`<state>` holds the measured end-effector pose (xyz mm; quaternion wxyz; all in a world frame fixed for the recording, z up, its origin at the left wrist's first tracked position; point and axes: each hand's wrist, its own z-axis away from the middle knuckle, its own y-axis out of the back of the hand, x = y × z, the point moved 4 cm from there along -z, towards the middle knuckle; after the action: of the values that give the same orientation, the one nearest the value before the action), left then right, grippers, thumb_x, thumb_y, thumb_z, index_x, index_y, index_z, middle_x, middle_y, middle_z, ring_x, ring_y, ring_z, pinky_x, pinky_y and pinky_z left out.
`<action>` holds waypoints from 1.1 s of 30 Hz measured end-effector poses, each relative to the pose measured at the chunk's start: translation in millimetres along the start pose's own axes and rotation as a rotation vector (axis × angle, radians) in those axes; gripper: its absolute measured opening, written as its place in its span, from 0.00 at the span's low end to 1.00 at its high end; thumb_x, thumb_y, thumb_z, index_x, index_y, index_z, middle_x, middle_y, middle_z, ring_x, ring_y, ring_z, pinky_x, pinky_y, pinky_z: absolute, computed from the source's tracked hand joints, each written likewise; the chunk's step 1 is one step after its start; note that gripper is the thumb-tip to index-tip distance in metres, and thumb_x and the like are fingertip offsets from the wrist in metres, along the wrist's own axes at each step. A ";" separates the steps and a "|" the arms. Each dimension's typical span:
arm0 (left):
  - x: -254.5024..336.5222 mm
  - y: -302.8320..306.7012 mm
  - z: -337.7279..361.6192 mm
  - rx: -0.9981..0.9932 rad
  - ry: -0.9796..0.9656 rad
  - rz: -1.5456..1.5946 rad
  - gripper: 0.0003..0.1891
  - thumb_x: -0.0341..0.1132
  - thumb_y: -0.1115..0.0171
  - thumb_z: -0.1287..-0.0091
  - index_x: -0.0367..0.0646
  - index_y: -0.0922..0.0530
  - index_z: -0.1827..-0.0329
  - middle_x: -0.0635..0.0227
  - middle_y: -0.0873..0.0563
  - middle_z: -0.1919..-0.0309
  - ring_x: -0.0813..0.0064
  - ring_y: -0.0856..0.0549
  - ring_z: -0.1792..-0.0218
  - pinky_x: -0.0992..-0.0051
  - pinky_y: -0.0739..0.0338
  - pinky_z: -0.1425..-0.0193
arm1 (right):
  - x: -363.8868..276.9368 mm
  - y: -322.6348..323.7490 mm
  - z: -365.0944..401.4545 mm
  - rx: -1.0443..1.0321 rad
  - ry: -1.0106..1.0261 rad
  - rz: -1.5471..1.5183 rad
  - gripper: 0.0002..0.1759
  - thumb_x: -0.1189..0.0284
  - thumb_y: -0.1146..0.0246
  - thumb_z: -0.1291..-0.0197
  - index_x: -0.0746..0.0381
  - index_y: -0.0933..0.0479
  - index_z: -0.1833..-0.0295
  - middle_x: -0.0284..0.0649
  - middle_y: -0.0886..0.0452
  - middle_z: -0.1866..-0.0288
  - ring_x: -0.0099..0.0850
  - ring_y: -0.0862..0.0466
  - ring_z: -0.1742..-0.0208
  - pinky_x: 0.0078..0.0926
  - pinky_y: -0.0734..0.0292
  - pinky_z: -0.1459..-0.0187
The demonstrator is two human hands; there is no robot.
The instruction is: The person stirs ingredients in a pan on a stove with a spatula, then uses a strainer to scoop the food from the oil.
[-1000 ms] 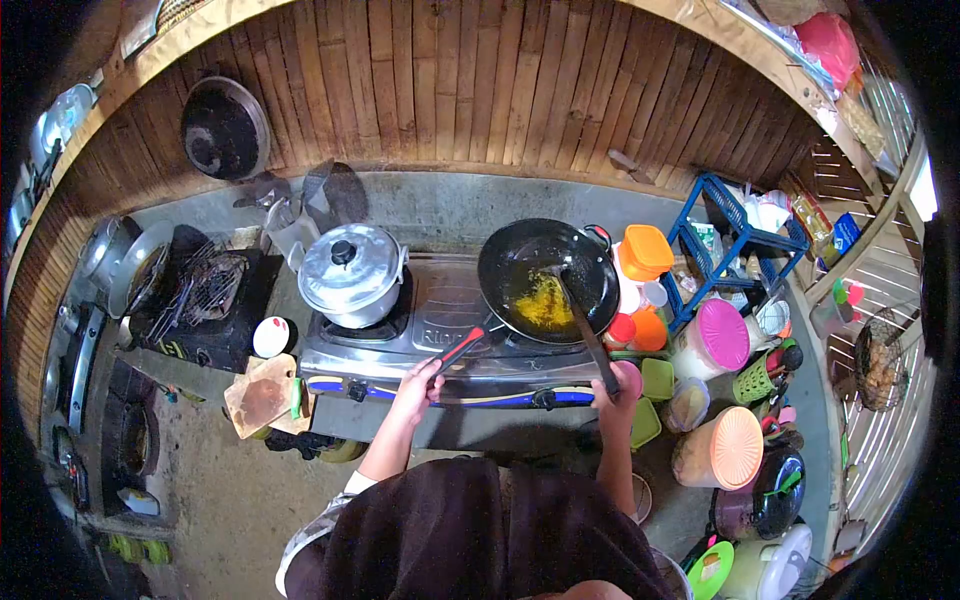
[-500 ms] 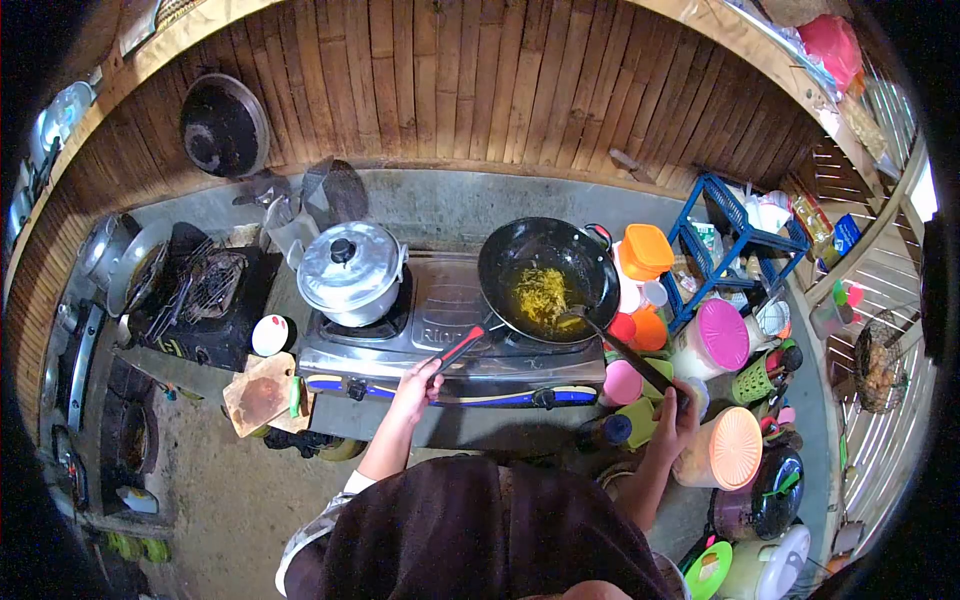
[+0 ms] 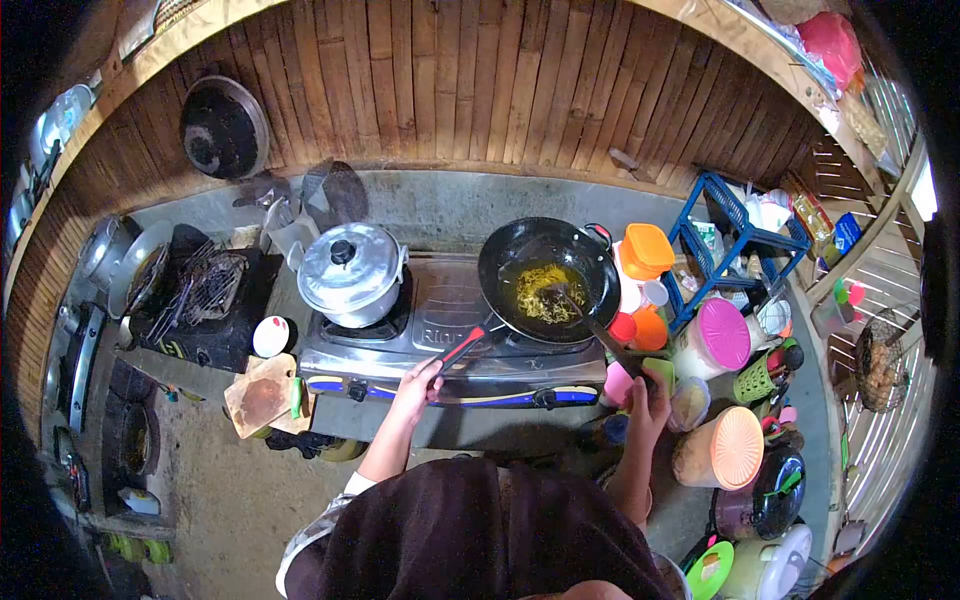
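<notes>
A black wok [image 3: 520,245] sits on the right burner of a two-burner gas stove [image 3: 447,300]. Shredded yellowish food [image 3: 545,292] lies in oil at its bottom. My left hand [image 3: 420,387] is closed round the end of the wok's red-and-black handle [image 3: 463,346]. With my right hand [image 3: 650,403] I grip a dark spatula [image 3: 607,340], whose blade rests tilted in the food at the right of the heap. Part of the blade is hidden by the food.
A lidded aluminium pot [image 3: 350,270] stands on the left burner. Plastic tubs, including an orange one [image 3: 647,250] and a pink-lidded one [image 3: 722,333], crowd the right side by a blue rack [image 3: 735,250]. Cutting boards [image 3: 262,395] lie at the left.
My right hand has moved left with the spatula, and its blade has shifted further into the food. The shreds are spread differently. My left hand stays on the handle.
</notes>
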<state>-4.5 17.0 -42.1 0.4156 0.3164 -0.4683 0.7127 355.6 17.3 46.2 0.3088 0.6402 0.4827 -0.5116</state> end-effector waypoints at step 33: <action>-7.1 4.0 -3.8 -0.023 -0.002 0.021 0.18 0.41 0.43 0.37 0.43 0.30 0.48 0.82 0.34 0.86 0.90 0.40 0.86 0.86 0.48 0.82 | -37.6 37.8 -9.1 0.173 0.321 0.306 0.06 0.75 0.43 0.40 0.67 0.26 0.64 0.31 0.26 0.71 0.18 0.31 0.72 0.13 0.36 0.70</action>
<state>-5.1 17.6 -51.0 0.4112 0.3071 -0.4801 0.7114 393.8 1.1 80.9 0.2459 0.8031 0.3773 -0.3901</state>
